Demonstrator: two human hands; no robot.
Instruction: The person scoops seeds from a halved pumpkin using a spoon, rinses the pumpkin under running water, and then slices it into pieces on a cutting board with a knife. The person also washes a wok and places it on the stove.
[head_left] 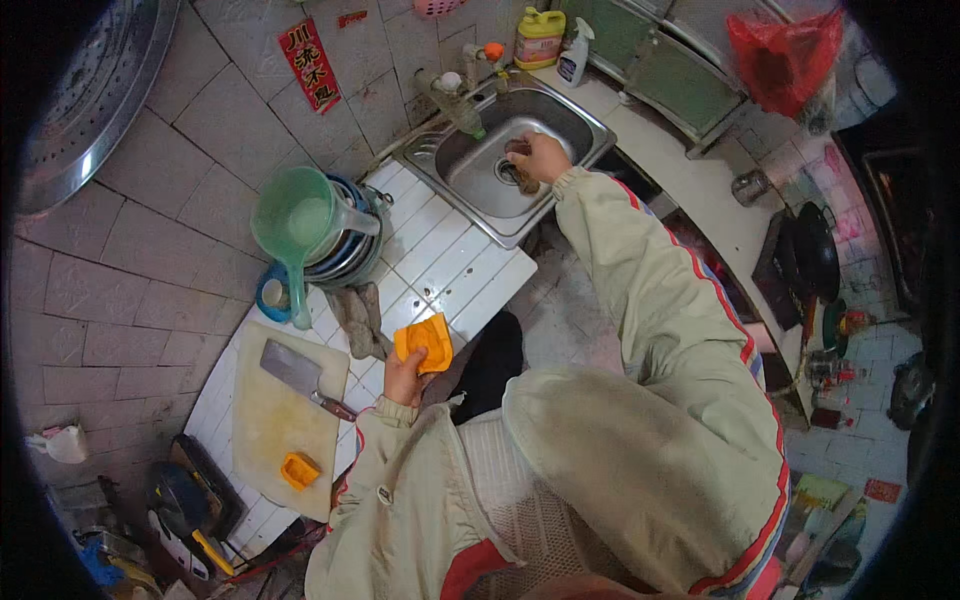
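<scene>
R hand [545, 158] in sink [472, 183], closed round brown item [518, 148], ID unclear; L hand [404, 380], nearer-left of sink, pinches 1 orange chunk [436, 336] edgewise, prob. for steadiness; 2nd chunk [299, 470] farther left of sink.

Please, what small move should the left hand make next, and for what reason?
Perhaps the left hand should lay its orange piece on the cutting board: a smaller orange piece and a cleaver already lie there, while the right hand is down in the sink.
</scene>
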